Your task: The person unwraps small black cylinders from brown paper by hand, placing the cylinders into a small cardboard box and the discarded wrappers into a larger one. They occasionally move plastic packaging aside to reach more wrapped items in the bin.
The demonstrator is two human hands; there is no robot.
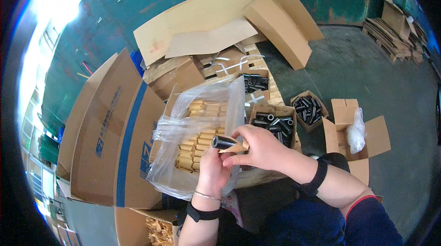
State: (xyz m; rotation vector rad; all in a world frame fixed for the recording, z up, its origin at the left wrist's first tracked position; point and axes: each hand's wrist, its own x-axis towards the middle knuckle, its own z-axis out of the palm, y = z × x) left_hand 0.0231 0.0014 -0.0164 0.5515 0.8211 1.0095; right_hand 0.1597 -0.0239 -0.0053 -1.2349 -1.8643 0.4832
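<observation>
A black metal cylinder [223, 142] sticks out toward the left from between my two hands. Brown paper [238, 147] lies around its right end. My left hand [213, 169] is closed on the cylinder from below; some of its fingers are hidden. From the right, my right hand [257, 147] pinches the paper between thumb and fingers. Below and beyond both hands is a carton lined with a clear plastic bag [172, 131], holding rows of paper-wrapped cylinders [202, 142].
Open boxes of bare black cylinders [275, 124] [308, 109] stand to the right. Further right is an open carton [337, 129] with clear plastic wrap. Tall cardboard [101, 126] rises at left. Crumpled paper [158, 231] fills a box at lower left. Flattened cardboard [202, 9] leans behind.
</observation>
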